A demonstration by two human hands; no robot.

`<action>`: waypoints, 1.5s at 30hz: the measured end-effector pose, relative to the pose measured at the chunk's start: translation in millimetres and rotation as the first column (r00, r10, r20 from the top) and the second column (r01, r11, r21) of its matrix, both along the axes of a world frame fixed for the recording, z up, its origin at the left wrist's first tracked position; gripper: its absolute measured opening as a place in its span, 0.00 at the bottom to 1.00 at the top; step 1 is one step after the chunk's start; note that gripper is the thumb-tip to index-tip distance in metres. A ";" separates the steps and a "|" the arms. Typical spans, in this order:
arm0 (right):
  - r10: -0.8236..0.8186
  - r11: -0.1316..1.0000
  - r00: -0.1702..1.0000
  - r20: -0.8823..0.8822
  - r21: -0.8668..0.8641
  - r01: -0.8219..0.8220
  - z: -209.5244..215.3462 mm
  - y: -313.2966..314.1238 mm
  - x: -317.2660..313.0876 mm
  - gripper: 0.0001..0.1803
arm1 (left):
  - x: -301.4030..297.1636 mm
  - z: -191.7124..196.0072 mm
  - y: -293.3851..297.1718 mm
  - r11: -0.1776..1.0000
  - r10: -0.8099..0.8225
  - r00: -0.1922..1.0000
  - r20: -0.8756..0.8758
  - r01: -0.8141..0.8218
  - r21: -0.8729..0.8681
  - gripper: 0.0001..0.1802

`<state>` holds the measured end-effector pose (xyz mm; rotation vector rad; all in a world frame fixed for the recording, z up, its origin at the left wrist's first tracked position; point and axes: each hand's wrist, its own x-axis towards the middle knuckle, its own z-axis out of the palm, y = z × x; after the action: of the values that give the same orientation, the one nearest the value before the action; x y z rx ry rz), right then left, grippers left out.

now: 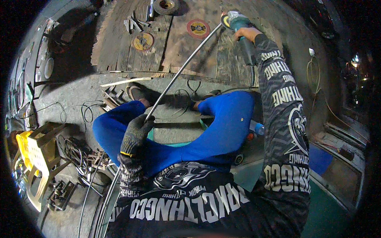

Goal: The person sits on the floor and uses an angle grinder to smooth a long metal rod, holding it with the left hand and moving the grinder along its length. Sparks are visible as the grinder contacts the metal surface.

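My left hand [136, 135], in a dark knitted glove with a yellow cuff edge, is closed round a long thin metal rod [183, 71] near my left thigh. The rod slants up and to the right, over the wooden boards. Its far end meets, or lies right beside, the disc of a teal angle grinder [238, 20]; I cannot tell whether they touch. My bare right hand [248, 34] is wrapped round the grinder's body with that arm stretched forward. Two round abrasive discs, one yellow [143, 41] and one red [198, 29], rest on the boards.
Several short metal pieces [134, 24] and a dark wheel-like ring [166, 5] sit at the far edge of the boards. A yellow plastic chair [37, 154] lies at left beside tangled cables and scrap. A thin wood strip [126, 81] and cords lie by my feet.
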<state>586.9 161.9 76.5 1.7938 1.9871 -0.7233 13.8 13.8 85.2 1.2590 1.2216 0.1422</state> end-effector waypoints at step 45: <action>-0.533 0.824 0.807 -0.253 0.060 0.563 5.3 -158.3 -278.4 0.30 | -27.5 -65.4 -15.4 0.903 -0.228 0.973 -0.030 0.223 0.366 0.22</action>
<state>308.5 3.7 81.8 2.5165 1.6635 -1.0241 -13.6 -1.6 19.8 1.7154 1.0560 0.2163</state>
